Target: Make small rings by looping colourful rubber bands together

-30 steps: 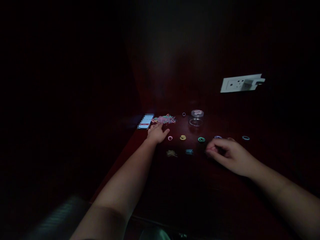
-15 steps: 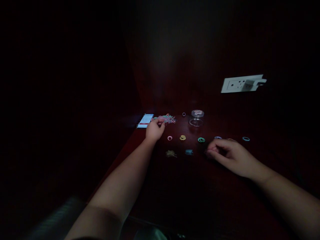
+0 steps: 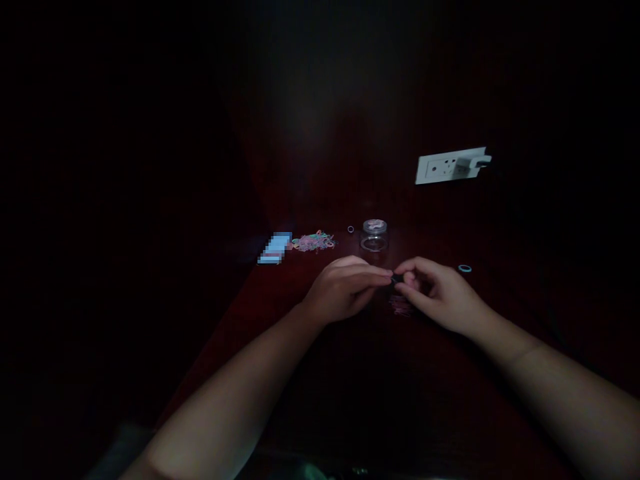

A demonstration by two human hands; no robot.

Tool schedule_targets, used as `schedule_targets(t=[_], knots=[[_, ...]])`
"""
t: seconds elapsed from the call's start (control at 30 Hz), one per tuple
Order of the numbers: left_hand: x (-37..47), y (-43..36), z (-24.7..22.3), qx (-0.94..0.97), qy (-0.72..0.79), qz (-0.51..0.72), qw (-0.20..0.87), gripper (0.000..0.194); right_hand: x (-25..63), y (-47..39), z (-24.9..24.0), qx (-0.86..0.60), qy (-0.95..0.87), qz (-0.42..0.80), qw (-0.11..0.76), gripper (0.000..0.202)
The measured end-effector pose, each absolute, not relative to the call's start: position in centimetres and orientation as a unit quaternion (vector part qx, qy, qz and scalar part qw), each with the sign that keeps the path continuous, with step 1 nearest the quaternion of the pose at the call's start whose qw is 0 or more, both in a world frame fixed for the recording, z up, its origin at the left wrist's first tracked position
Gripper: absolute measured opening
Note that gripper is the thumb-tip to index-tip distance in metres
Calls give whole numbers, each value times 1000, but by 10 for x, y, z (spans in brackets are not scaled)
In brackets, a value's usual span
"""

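Observation:
My left hand (image 3: 345, 288) and my right hand (image 3: 443, 293) meet fingertip to fingertip above the table, both closed in a pinch. Between the tips is a small dark elastic band (image 3: 395, 279), too dim to see its exact shape. Just below my right fingers lies a small heap of pinkish-purple elastic bands (image 3: 400, 306). Further back, to the left, is a loose pile of mixed-colour elastic bands (image 3: 315, 242). A blue hair band (image 3: 465, 269) lies to the right of my right hand. My hands hide part of the tabletop.
A clear round jar (image 3: 374, 239) with a patterned lid stands behind my hands, with a small pale ring (image 3: 351, 229) left of it. A lit phone (image 3: 276, 248) lies beside the mixed pile. A socket plate (image 3: 435, 169) with a plug is on the wall.
My left hand has left the mixed pile and come right to my right hand, where the fingertips now meet. The view has shifted slightly; my hands now cover several small groups of bands.

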State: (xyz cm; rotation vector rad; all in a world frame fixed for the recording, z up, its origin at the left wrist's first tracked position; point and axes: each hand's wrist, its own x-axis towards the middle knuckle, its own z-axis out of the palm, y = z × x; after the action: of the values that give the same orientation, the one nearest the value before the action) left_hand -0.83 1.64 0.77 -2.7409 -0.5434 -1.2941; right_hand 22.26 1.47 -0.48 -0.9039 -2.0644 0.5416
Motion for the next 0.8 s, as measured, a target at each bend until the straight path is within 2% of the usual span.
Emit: schedule_targets(t=[0.33, 0.57, 0.73, 0.8], knots=[[-10, 17, 6, -891, -176, -416, 46, 33, 220, 8, 4, -328, -835, 192, 398, 15], [-9, 7, 11, -865, -255, -431, 16, 9, 222, 10, 3, -341, -838, 183, 386, 18], [-6, 3, 13, -867, -290, -405, -18, 20, 221, 8, 4, -332, -842, 209, 371, 18], [-6, 3, 12, -877, -300, -376, -7, 18, 220, 7, 5, -331, -847, 199, 366, 19]])
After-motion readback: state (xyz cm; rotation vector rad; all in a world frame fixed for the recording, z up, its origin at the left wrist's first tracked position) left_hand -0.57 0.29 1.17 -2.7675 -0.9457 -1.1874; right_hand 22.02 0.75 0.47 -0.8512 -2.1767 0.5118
